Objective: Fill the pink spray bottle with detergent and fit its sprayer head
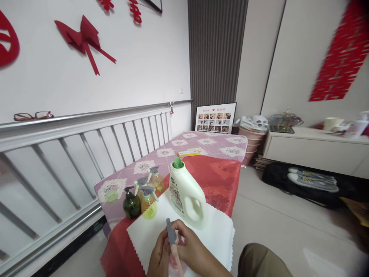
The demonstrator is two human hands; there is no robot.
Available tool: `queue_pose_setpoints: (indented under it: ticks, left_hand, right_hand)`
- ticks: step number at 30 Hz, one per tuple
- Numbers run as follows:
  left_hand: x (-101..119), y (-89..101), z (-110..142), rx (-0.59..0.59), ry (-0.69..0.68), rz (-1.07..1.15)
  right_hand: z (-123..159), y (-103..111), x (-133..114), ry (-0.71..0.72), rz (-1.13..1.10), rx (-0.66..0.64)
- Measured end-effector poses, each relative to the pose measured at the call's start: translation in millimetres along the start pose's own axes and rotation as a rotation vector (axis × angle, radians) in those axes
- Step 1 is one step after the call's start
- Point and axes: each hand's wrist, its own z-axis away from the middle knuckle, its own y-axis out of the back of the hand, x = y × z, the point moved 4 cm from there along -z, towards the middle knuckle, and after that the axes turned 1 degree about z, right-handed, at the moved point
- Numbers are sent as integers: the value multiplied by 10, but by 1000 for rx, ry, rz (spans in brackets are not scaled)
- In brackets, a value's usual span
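Observation:
Low in the head view, my left hand [160,252] is wrapped round the body of a pink spray bottle [173,263]. My right hand [186,240] closes on the same bottle near its neck, with fingers by the grey and pink spray head [171,232]. Just beyond my hands stands a large pale green detergent jug [187,192], its cap off and its green spout showing. To its left are yellow-green spray bottles with grey heads, the nearest spray bottle [148,206] at the mat's edge, beside a dark green pump bottle [132,204].
A white scalloped mat [220,227] lies over a red cloth [221,177] on the table. A green cap [112,196] sits at left and a yellow-edged box [188,153] behind the jug. A white radiator [103,142] runs along the left; my knee [261,261] is at right.

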Motion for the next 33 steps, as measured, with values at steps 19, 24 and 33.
queue_pose_setpoints:
  ticks: [19, 24, 33]
  left_hand:
    - [68, -79, -9, -33, -111, 27]
    - [-19, -115, -51, -36, -137, 122]
    - [-47, -112, -62, -57, -144, 160]
  right_hand:
    - [-58, 158, -426, 128, 686, -73]
    - [-75, 157, -521, 164, 698, -160]
    - [-78, 117, -592, 201, 732, -216]
